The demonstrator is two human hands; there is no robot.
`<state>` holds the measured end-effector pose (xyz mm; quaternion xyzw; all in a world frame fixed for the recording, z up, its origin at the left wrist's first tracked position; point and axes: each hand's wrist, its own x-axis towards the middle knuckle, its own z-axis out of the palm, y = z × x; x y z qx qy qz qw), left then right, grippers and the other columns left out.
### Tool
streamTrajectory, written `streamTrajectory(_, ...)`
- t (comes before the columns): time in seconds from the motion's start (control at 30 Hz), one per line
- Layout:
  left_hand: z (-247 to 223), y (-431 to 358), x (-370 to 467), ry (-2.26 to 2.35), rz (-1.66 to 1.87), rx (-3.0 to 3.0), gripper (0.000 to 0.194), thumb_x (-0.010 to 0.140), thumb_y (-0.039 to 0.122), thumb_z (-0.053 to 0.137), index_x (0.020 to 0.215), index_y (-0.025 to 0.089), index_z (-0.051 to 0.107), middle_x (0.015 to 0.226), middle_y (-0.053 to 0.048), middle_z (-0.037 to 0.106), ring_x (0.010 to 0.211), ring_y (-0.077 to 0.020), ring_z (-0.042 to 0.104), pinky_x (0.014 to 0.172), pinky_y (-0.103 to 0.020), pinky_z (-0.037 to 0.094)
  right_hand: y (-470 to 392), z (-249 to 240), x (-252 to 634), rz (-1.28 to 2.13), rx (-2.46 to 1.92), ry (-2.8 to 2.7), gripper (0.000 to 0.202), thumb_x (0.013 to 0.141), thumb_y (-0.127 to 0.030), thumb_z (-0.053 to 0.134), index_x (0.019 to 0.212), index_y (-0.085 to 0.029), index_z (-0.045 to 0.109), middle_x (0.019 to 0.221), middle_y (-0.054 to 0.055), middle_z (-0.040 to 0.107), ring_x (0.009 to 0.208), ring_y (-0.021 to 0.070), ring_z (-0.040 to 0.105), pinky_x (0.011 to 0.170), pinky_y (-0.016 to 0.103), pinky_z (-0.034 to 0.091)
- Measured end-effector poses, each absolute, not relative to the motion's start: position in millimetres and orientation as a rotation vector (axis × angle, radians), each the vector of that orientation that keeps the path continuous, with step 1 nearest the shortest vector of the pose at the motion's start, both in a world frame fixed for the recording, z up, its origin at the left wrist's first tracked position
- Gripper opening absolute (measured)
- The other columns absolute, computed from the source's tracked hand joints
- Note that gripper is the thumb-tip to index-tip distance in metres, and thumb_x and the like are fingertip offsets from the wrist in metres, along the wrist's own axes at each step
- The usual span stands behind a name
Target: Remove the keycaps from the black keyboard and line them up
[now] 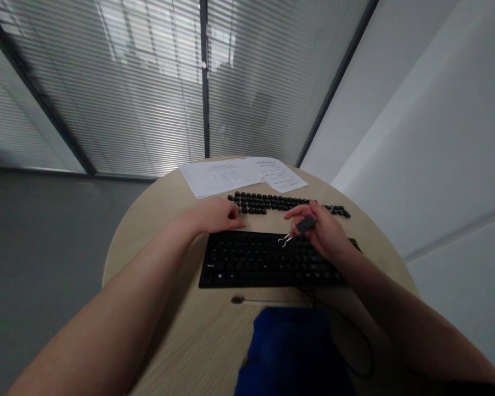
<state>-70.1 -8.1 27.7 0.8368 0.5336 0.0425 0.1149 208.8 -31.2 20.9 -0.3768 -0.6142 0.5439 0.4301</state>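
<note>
A black keyboard [256,261] lies on the round wooden table. Behind it, loose black keycaps [278,202] are laid out in rows. My left hand [220,215] is at the left end of these rows, just above the keyboard's back edge, its fingers bent downward; whether it pinches a keycap is hidden. Over the right part of the keyboard, my right hand [319,228] holds a small tool with a dark handle [306,224] and two thin wire prongs, which point down to the left.
Printed papers [231,176] lie at the table's [144,220] far edge. A thin brush [268,301] rests in front of the keyboard. A black cable [355,324] curves at the near right, beside blue cloth [292,346]. Glass with blinds stands behind.
</note>
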Motion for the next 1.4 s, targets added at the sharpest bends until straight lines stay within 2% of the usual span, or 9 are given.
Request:
streamTrajectory(0.07,25.9,-10.2,-64.6,1.537,0.179,2.472,0.036,0.083,0.054,0.058,0.073,0.02,0.066,0.064,-0.003,0.061,0.058,-0.0154,0.049,0.058,-0.03,0.031,-36.5,11.1,204.1,1.573,-0.917,-1.389,0.059,0.092,-0.069,0.04,0.082,-0.018,0.069,0.041,-0.007,0.031,0.04,0.0132,0.039,0.047,0.03,0.049)
streamTrajectory(0.1,24.5,-11.0,-62.2,1.521,0.203,2.478,0.035,0.083,0.053,0.058,0.072,0.02,0.064,0.064,-0.002,0.061,0.059,-0.015,0.049,0.058,-0.03,0.031,-37.6,6.0,202.2,1.628,-0.902,-1.349,0.056,0.091,-0.069,0.044,0.081,-0.019,0.067,0.041,-0.008,0.03,0.039,0.0126,0.038,0.044,0.028,0.047)
streamTrajectory(0.17,20.6,-11.5,-58.5,1.486,0.227,2.481,0.033,0.083,0.05,0.059,0.071,0.02,0.063,0.065,-0.002,0.06,0.059,-0.0143,0.049,0.057,-0.03,0.031,-38.3,-3.4,200.7,1.669,-0.877,-1.337,0.048,0.087,-0.066,0.055,0.085,-0.019,0.064,0.045,-0.007,0.041,0.042,0.0122,0.046,0.042,0.026,0.047)
streamTrajectory(0.27,13.0,-9.9,-55.5,1.442,0.212,2.474,0.032,0.083,0.049,0.059,0.071,0.02,0.062,0.067,-0.002,0.061,0.06,-0.0145,0.05,0.058,-0.03,0.031,-39.6,-12.7,202.0,1.693,-0.834,-1.431,0.042,0.078,-0.054,0.074,0.097,-0.019,0.062,0.067,-0.001,0.064,0.053,0.0132,0.06,0.043,0.024,0.05)
streamTrajectory(0.33,7.7,-8.2,-54.4,1.407,0.206,2.48,0.032,0.083,0.048,0.058,0.071,0.02,0.061,0.068,-0.002,0.061,0.062,-0.0148,0.05,0.059,-0.03,0.032,-41.3,-15.5,202.6,1.705,-0.794,-1.496,0.045,0.075,-0.049,0.079,0.102,-0.019,0.061,0.08,0.003,0.069,0.059,0.0146,0.066,0.045,0.024,0.052)
streamTrajectory(0.43,1.6,-6.5,-52.6,1.35,0.208,2.486,0.031,0.085,0.047,0.056,0.07,0.02,0.059,0.067,-0.001,0.06,0.062,-0.0148,0.049,0.059,-0.03,0.032,-43.6,-16.7,201.0,1.694,-0.756,-1.514,0.043,0.08,-0.056,0.072,0.096,-0.018,0.059,0.079,0.003,0.068,0.058,0.0137,0.065,0.042,0.021,0.047)
streamTrajectory(0.6,-1.7,-6.0,-50.2,1.323,0.214,2.478,0.035,0.088,0.05,0.054,0.07,0.02,0.056,0.065,0.0,0.058,0.061,-0.0146,0.049,0.058,-0.03,0.033,-45.3,-19.3,197.4,1.547,-0.873,-1.505,0.045,0.086,-0.064,0.06,0.085,-0.02,0.052,0.059,-0.005,0.053,0.047,0.0079,0.048,0.04,0.018,0.032)
streamTrajectory(0.87,-3.8,-4.6,-52.1,1.314,0.228,2.484,0.038,0.087,0.053,0.054,0.07,0.02,0.059,0.065,-0.001,0.059,0.061,-0.0148,0.05,0.059,-0.03,0.034,-55.3,-26.4,193.9,1.289,-0.951,-1.69,0.041,0.093,-0.061,0.049,0.085,-0.021,0.049,0.063,-0.006,0.044,0.052,0.0095,0.042,0.047,0.023,0.034)
streamTrajectory(1.4,0.3,-6.4,-49.2,1.327,0.206,2.432,0.036,0.082,0.054,0.058,0.071,0.02,0.058,0.065,-0.001,0.059,0.061,-0.0152,0.049,0.059,-0.031,0.031,-59.0,-25.1,195.8,1.305,-0.924,-1.842,0.035,0.097,-0.055,0.046,0.084,-0.022,0.047,0.065,-0.005,0.044,0.053,0.0101,0.039,0.049,0.024,0.032)
